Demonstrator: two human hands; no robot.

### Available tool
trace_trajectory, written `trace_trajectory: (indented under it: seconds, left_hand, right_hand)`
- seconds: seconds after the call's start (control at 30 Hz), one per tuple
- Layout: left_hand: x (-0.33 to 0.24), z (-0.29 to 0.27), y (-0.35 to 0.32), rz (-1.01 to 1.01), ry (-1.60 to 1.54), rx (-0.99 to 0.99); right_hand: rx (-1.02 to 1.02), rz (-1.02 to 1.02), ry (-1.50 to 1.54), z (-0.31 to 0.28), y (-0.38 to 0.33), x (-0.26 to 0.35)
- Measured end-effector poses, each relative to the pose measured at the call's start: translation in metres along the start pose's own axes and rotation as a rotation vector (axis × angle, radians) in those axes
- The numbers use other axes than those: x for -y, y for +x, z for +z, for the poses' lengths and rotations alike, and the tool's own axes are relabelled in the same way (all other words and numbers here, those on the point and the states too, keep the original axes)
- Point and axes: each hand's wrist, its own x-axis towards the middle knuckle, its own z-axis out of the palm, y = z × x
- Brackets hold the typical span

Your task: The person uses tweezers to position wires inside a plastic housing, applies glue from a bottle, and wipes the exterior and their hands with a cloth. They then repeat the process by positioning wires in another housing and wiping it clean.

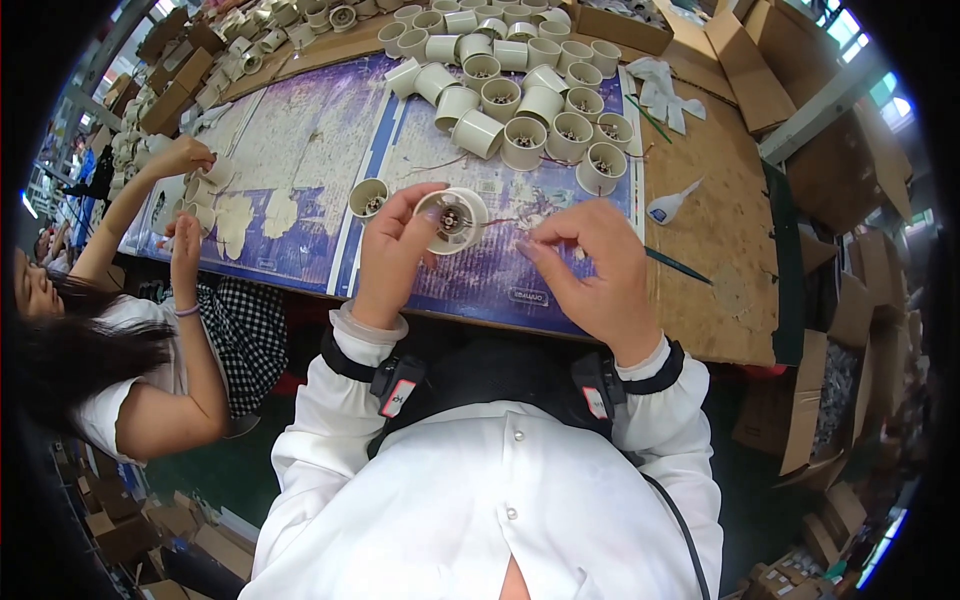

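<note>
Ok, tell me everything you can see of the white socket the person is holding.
The white socket is a round, cup-shaped piece, plastic by its look, its open mouth facing the camera with metal contacts inside. The left hand grips it above the purple mat. The right hand pinches a thin wire leading toward it.

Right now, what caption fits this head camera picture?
Left hand holds a round cream plastic socket; right hand pinches a thin wire beside it.

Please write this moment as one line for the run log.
left hand: holds white socket | right hand: pinches thin wire at socket | table: more sockets
</note>
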Motion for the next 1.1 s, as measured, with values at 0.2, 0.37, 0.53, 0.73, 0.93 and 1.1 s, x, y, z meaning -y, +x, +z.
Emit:
trace_trajectory:
  seconds: [0.2,0.37,0.53,0.73,0.93,1.1]
  left_hand:
    - [-0.001,0.013,-0.005,0.249,0.175,-0.018]
    - [0.002,0.011,-0.005,0.284,0.209,-0.002]
    - [0.006,0.010,-0.006,0.281,0.192,-0.016]
    - [0.008,0.012,-0.013,-0.015,0.051,-0.006]
    - [0.006,0.019,-0.016,0.176,0.039,0.091]
    - [0.003,0.018,-0.018,0.145,0.120,0.176]
  right_hand:
    - [-0.037,-0.147,-0.208,0.016,0.001,-0.013]
    - [0.018,-0.171,-0.255,0.020,-0.004,-0.020]
    - [0.057,-0.178,-0.270,0.017,-0.007,-0.017]
    - [0.082,-0.251,-0.313,0.013,-0.016,-0.017]
    - [0.091,0.012,0.092,0.019,-0.019,-0.021]
    - [0.023,-0.051,-0.007,0.020,-0.020,-0.018]
